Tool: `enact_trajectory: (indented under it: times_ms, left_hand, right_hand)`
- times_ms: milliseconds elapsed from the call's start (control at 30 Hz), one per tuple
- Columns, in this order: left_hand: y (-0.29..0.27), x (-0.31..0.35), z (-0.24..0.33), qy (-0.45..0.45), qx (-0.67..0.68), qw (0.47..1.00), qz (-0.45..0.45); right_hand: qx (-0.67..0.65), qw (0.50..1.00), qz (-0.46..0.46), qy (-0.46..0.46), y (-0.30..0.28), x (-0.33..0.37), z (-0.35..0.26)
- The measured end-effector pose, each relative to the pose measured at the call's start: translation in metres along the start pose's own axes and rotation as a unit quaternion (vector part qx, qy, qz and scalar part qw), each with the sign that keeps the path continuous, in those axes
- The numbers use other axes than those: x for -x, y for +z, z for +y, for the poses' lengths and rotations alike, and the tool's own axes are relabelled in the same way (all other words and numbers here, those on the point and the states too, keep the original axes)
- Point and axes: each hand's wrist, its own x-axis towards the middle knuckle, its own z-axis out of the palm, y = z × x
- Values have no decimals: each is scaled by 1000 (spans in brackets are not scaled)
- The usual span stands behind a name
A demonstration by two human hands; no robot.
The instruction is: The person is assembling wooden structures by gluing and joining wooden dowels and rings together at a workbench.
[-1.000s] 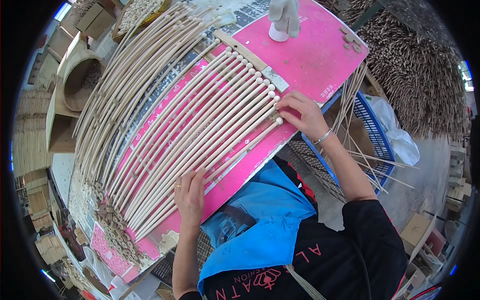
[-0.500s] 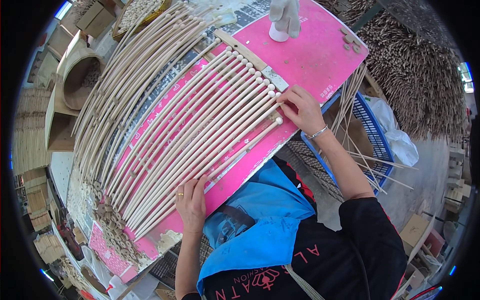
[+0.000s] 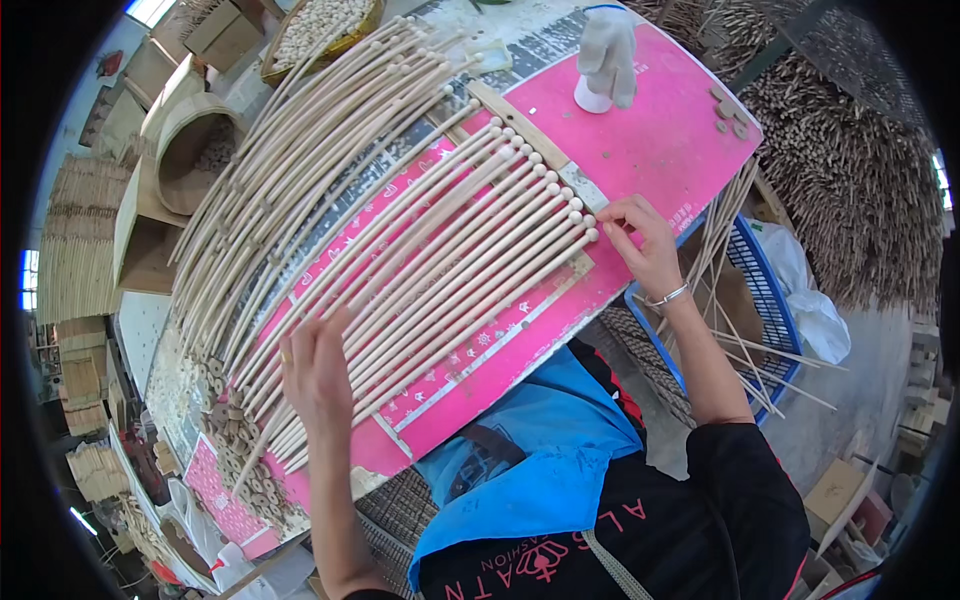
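Fingers of the right hand (image 3: 640,243) curl lightly, not gripping, their tips at the ball ends of the sticks (image 3: 450,275) near the wooden strip (image 3: 530,140). The left hand (image 3: 318,372) lies flat and open on the sticks' lower ends, palm down, fingers spread.

The sticks lie side by side in a fan across the pink mat (image 3: 660,150), ball ends lined up against the strip. Beside them to the left a looser bundle of rods (image 3: 300,170) runs off toward the far edge. Bare pink mat shows to the right of the strip and along the near edge by the blue apron (image 3: 540,450); the near tabletop edge sits just under the left hand.

Since half a second ago the left hand has moved up from the near edge onto the sticks, and the right hand has shifted slightly outward along the ball ends.

A white glove on a stand (image 3: 605,55) rests at the far end of the mat. A blue basket (image 3: 770,300) with loose sticks stands at the right, and wooden beads (image 3: 230,440) litter the left end. Stacks of wooden parts crowd the room around.
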Motion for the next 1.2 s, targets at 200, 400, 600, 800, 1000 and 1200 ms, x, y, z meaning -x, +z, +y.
enact_trajectory:
  times_ms: [200,400,600,800,1000,1200]
  left_hand:
    - [65,-84,-53,22,96,995,4]
    - [112,-105,-58,11,88,995,-44]
    - [126,-103,-62,-30,81,994,-71]
    - [122,-105,-49,-13,98,995,-25]
    - [94,-47,16,57,135,989,-22]
    - [69,23,67,21,184,980,-68]
  right_hand:
    - [-31,999,-15,9,6,-8,-2]
    - [-11,1000,-4,29,3,-24,6]
    - [-20,999,-21,40,3,-33,14]
    - [-12,998,-31,44,-3,-28,16]
    - [43,998,-25,-28,0,-9,14]
    - [52,998,-22,-10,7,9,11]
